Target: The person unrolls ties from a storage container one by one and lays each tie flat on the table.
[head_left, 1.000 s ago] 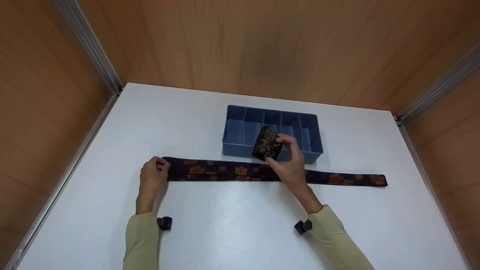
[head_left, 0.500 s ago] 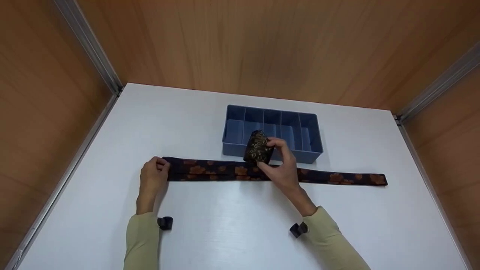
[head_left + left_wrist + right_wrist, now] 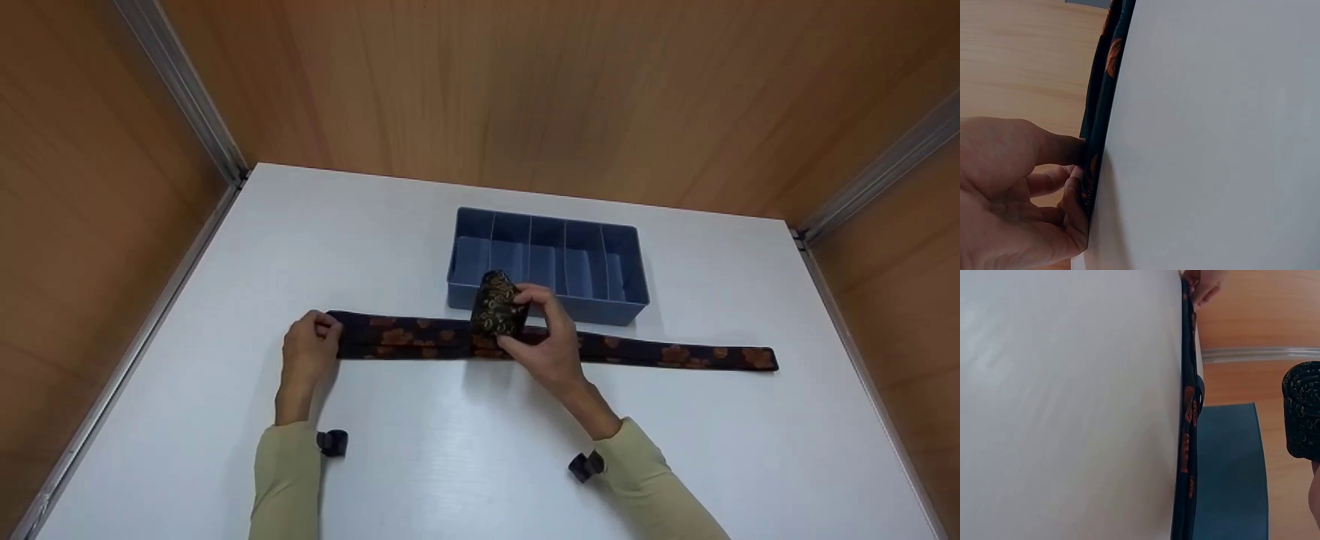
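A dark navy necktie (image 3: 405,337) with orange flowers lies flat and lengthwise across the white table. At its left end my left hand (image 3: 306,349) pinches the cloth between thumb and fingers; the left wrist view shows the fingertips (image 3: 1075,208) at the edge of the tie. Above the flat tie, my right hand (image 3: 551,349) holds a rolled-up black necktie (image 3: 495,307) with a gold ring pattern, thumb below and fingers on its right side. Coiled layers show on the end of the roll (image 3: 1303,391) in the right wrist view. The roll overlaps the flat tie in the head view.
Behind the flat tie stands a blue box (image 3: 600,311) with several narrow compartments, nothing visible in them. Wooden panels (image 3: 525,97) with metal corner rails (image 3: 187,90) enclose the back and sides of the table (image 3: 420,450).
My right hand has carried the rolled necktie to the left and slightly toward me, away from the box's middle. The left hand keeps its hold on the flat tie's end.
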### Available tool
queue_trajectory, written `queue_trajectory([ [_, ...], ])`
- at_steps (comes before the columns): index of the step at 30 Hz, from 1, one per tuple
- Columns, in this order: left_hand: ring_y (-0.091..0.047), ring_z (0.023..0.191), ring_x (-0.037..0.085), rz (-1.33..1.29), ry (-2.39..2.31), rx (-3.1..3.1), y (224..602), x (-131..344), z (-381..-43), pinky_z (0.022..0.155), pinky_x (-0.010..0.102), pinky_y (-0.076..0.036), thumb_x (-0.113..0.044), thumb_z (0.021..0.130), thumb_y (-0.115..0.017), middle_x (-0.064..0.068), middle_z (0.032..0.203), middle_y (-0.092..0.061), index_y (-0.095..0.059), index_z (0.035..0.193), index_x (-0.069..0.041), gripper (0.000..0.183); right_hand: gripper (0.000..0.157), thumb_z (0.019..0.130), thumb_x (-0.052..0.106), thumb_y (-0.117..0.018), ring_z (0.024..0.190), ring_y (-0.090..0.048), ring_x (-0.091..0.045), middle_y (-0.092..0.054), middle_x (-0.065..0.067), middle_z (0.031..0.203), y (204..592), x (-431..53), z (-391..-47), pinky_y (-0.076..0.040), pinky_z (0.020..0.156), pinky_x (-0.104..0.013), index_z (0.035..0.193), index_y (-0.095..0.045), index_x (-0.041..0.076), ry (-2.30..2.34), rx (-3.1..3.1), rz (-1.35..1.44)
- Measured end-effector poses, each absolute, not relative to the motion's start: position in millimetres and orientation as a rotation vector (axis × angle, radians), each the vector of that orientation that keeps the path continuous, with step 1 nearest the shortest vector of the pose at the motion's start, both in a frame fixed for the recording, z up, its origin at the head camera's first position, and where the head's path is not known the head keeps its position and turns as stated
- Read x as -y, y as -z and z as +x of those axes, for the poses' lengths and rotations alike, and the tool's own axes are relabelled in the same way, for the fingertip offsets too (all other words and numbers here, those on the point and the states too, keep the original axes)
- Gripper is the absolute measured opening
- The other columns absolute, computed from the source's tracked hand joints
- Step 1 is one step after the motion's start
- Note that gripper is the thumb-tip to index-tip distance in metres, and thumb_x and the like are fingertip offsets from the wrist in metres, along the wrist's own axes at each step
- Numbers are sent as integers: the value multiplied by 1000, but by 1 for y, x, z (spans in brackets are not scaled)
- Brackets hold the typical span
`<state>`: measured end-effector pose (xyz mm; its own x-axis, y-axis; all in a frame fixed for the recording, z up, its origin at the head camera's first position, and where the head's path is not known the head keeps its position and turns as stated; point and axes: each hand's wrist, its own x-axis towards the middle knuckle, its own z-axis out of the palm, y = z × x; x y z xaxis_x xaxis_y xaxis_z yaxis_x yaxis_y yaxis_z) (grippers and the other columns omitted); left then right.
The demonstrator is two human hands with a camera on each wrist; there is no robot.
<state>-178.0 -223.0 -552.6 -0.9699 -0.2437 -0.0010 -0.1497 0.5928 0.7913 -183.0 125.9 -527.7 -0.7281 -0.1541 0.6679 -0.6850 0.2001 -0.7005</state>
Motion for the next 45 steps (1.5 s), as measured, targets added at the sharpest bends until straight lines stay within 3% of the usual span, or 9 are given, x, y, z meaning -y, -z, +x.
queue_trajectory([
  [7,-64,91,35,335,1322,2721,552,224,-179,76,36,-47,-4,101,-60,22,95,-67,-64,103,8,13,52,69,-21,-80,122,-58,-30,-59,-28,126,513,-109,-172,-49,102,-37,114,-56,-10,-1569,2000,805],
  [15,-65,92,36,335,1337,2716,553,223,-179,76,35,-48,-5,101,-60,23,97,-68,-64,104,8,14,50,70,-19,-80,123,-58,-35,-61,-25,126,498,-93,-158,-47,105,-38,112,-57,-5,-1560,2009,844],
  [22,-66,90,36,313,1342,2702,553,223,-179,74,34,-48,-3,101,-61,23,95,-68,-64,103,9,13,49,69,-20,-81,121,-59,-38,-61,-27,124,498,-81,-156,-46,106,-41,110,-56,-10,-1571,1999,890],
  [31,-64,93,36,342,1335,2738,551,225,-179,75,34,-47,-6,102,-60,23,98,-66,-63,105,8,15,48,72,-18,-81,121,-59,-32,-60,-25,125,500,-65,-154,-51,100,-42,111,-56,-7,-1606,2007,951],
  [37,-64,93,34,348,1343,2736,550,226,-176,74,33,-47,-8,102,-60,23,99,-66,-64,106,8,17,48,73,-16,-81,118,-61,-31,-60,-23,128,501,-56,-150,-58,86,-38,112,-56,-3,-1640,2045,947],
  [45,-64,92,32,353,1367,2726,551,227,-176,75,31,-47,-11,103,-61,20,98,-67,-64,108,8,20,49,72,-15,-82,123,-58,-34,-61,-23,125,513,-49,-155,-48,104,-40,112,-56,-5,-1614,2052,1006],
])
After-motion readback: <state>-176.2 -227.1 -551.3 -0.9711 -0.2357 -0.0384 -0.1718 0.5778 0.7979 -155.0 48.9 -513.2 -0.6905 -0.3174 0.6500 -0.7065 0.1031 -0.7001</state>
